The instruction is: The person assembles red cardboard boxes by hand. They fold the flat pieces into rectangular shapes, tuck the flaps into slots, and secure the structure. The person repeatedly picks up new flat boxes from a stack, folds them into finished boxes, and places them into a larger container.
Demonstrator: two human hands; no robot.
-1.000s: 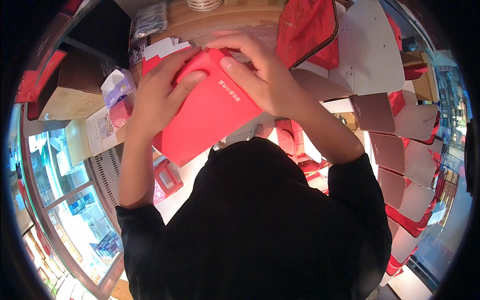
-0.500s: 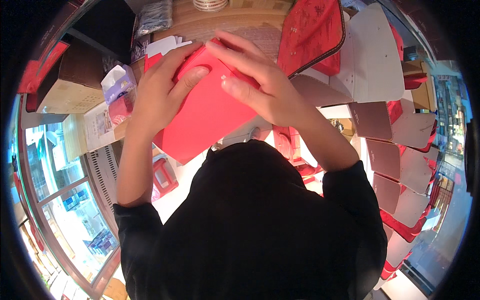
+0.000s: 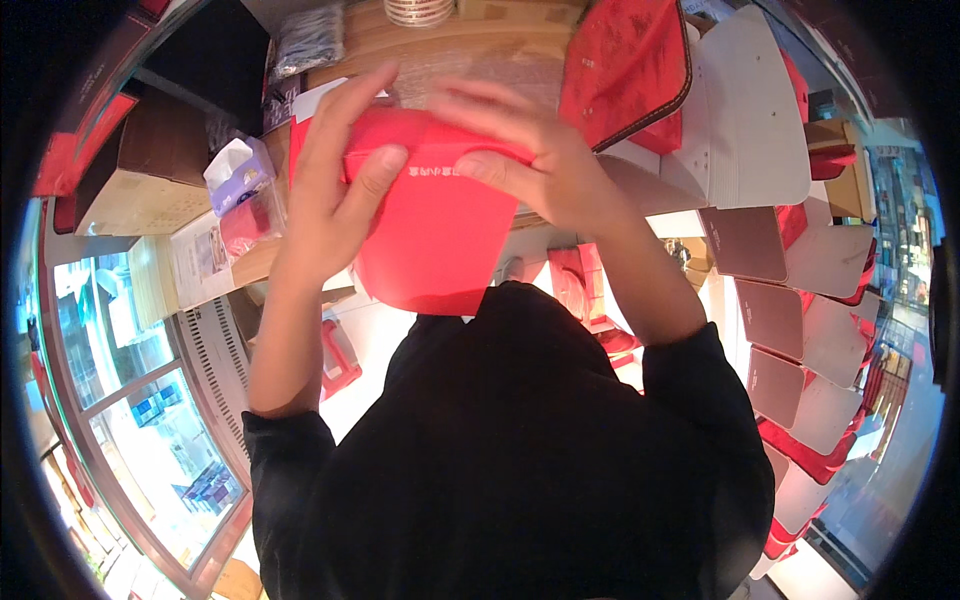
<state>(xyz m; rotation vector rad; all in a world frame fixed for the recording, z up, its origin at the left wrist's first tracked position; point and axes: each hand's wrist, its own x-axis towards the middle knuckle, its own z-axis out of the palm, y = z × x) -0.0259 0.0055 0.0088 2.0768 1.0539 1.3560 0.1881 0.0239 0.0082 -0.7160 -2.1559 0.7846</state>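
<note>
A red cardboard piece (image 3: 435, 235) with a crease near its top and small pale print under it hangs over the near edge of the wooden table. Its lower end has rounded corners. My left hand (image 3: 335, 195) holds its left side, thumb on the red face and fingers stretched up along the edge. At the upper right, my right hand (image 3: 555, 165) has its thumb against the same piece; its fingers are smeared by motion over the top. White paper (image 3: 315, 100) shows behind the left hand.
At right, a red patterned case panel (image 3: 620, 75) stands by stacked grey boards (image 3: 755, 120), with several brown-and-grey cases below. A purple tissue pack (image 3: 240, 175) and a cardboard box (image 3: 150, 170) are at left. A tape roll (image 3: 418, 10) lies at the far edge of the wooden table (image 3: 440, 65).
The red cardboard has turned from a slant to nearly straight, and its creased top and print now show. My hands have moved apart at the fingertips, the right fingers lifting.
</note>
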